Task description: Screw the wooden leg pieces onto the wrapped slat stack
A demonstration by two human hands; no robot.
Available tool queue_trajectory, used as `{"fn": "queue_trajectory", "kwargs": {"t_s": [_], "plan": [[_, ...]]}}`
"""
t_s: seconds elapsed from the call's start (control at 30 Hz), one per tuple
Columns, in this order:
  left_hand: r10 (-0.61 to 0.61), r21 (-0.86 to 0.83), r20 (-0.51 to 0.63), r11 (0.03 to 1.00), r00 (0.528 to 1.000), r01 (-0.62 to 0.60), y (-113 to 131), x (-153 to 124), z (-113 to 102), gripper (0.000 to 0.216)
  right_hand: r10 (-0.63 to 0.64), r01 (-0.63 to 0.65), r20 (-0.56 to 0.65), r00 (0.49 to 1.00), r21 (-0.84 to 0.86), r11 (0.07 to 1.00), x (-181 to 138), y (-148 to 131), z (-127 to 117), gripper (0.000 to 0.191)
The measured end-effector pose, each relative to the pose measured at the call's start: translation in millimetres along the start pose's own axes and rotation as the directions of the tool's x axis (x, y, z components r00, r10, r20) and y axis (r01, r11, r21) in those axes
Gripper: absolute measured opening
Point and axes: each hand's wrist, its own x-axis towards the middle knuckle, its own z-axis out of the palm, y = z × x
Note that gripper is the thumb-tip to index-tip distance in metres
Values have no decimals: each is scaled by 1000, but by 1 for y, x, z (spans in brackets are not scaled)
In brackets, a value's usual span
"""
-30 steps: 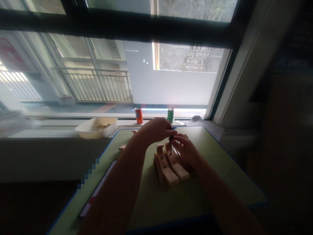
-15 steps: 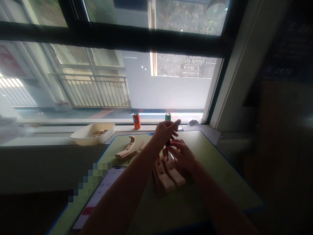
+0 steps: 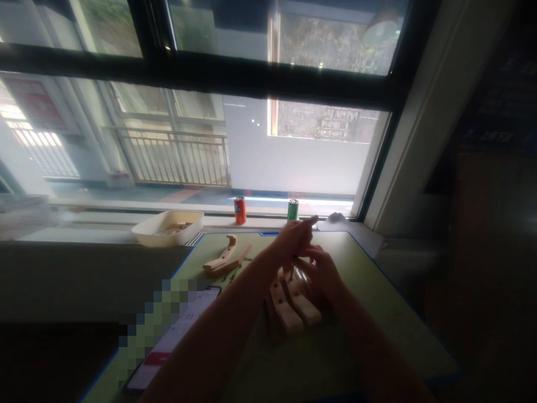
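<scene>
My left hand point(image 3: 297, 238) is closed over the top of a screwdriver point(image 3: 291, 272), index finger stretched out; the handle is mostly hidden. Lower down, my right hand point(image 3: 322, 270) reaches in from the right, its bent fingers closed against the upper part of the screwdriver. The thin shaft points down at a curved wooden piece point(image 3: 308, 309) with dark holes. Close beside it on the left lies a similar wooden piece point(image 3: 289, 316). My right hand partly covers the far ends of these parts.
Two more curved wooden parts point(image 3: 222, 258) lie at the table's back left, with small dark screws point(image 3: 232, 274) near them. A phone point(image 3: 176, 336) rests on the left of the green table point(image 3: 390, 330). A cream basket point(image 3: 142, 235), an orange can point(image 3: 240, 211) and a green can point(image 3: 292, 209) stand by the window.
The whole view has shifted a little. My left hand has turned and sunk closer to my right hand, so the dark handle no longer shows between them. The wooden pieces stay in place.
</scene>
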Motion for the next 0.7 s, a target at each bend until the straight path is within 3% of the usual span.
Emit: {"fn": "queue_trajectory", "kwargs": {"t_s": [0.13,0.2,0.3,0.37,0.4,0.47,0.5,0.57,0.63,0.7], "plan": [[-54,-188,278,976,959,110,-2,3,-7,49,15,-15,-17,1000,0,1000,0,-5,-2,18],[-66,-160,300,980,952,119,-2,5,-9,49,21,-21,-13,1000,0,1000,1,-5,-2,19],[6,-54,151,999,989,3,-5,5,-4,48,42,-42,-3,999,0,999,1,-4,-2,22],[117,85,-38,990,992,-113,-9,2,4,47,63,-63,2,998,1,998,1,-3,-2,23],[204,208,-170,964,964,-167,-12,0,9,46,75,-75,6,997,2,997,1,-2,-3,23],[408,507,-394,844,823,-175,-18,-4,18,42,99,-99,14,995,3,995,0,-1,-4,21],[476,608,-425,780,770,-147,-20,-6,21,40,111,-111,18,994,3,994,0,0,-4,21],[522,696,-418,710,743,-106,-24,-6,25,37,134,-134,27,991,2,991,0,0,-5,21],[492,666,-415,737,765,-112,-25,-3,24,41,151,-152,49,987,4,988,2,1,-5,22],[377,485,-444,864,813,-136,-25,3,20,45,165,-167,82,983,9,986,3,1,-5,22]]}}
